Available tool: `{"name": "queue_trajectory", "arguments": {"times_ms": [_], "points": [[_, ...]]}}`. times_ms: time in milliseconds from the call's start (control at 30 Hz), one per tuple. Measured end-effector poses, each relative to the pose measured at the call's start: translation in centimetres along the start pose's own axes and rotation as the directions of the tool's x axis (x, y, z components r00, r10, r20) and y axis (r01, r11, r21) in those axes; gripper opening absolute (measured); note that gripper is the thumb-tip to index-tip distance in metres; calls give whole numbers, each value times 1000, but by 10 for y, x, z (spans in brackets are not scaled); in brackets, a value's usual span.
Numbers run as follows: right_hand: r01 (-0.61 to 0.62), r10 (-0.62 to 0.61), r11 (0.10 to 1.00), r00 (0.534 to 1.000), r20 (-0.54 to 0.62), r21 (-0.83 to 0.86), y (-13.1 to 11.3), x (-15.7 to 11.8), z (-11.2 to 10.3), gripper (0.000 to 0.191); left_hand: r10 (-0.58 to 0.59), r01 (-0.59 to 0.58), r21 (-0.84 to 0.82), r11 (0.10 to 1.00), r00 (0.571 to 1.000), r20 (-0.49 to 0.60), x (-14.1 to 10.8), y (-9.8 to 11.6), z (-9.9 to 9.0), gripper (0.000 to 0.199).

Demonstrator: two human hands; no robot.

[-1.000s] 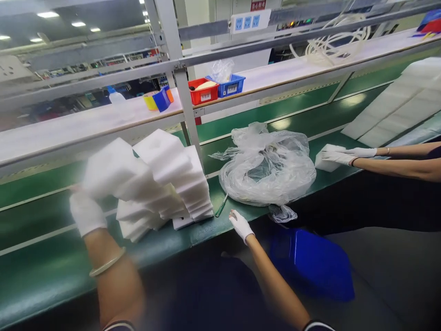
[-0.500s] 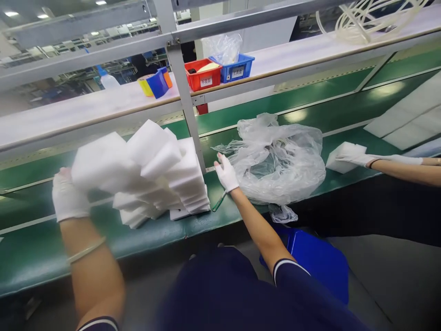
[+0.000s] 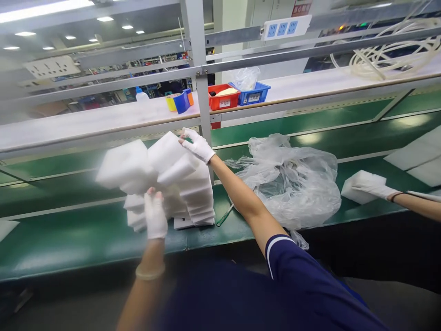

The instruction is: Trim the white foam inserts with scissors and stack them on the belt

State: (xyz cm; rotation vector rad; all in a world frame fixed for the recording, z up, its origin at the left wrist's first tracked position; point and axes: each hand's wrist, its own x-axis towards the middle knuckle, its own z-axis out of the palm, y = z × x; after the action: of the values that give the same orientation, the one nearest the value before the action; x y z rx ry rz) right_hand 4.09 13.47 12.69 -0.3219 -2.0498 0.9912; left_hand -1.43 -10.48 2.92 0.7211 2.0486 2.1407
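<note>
foam pile point(image 3: 175, 170), on the green bench point(image 3: 86, 239), mostly left of the metal post point(image 3: 197, 41); sheets uneven. right hand point(image 3: 197, 145), in front of the post: fingers loosely parted by the pile's upper edge, nothing seen between them. left hand point(image 3: 155, 214), left of the post: blurred, hold cannot be told. light, even support from both sides would likely stop slipping. plastic bag point(image 3: 296, 184), right of the post.
</note>
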Motion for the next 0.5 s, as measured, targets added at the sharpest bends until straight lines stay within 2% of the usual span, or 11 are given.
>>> {"name": "queue_trajectory", "arguments": {"times_ms": [67, 167, 233, 300, 400, 500], "points": [[50, -50, 998, 999, -4, -41, -2, -11, 1, 33, -126, 132, -161, 978, 991, 46, 1, -9, 10, 55], [50, -50, 996, 999, 4, -80, -3, -33, 2, 30, -133, 156, -295, 943, 986, 97, 8, -8, 19, 54], [21, -22, 997, 1000, -5, -74, -2, -48, 3, 27, -102, 145, -347, 926, 985, 139, 9, -2, 25, 48], [23, -25, 997, 999, -30, -75, 0, -61, 4, 35, -41, 110, -353, 929, 979, 198, 8, 3, 32, 44], [85, -98, 987, 991, -96, -133, 4, -79, 2, 46, 66, 23, -305, 952, 958, 278, 4, 8, 40, 43], [115, -146, 981, 969, -201, -158, 7, -96, -3, 41, 132, -51, -233, 971, 928, 348, 1, 13, 42, 40]]}}
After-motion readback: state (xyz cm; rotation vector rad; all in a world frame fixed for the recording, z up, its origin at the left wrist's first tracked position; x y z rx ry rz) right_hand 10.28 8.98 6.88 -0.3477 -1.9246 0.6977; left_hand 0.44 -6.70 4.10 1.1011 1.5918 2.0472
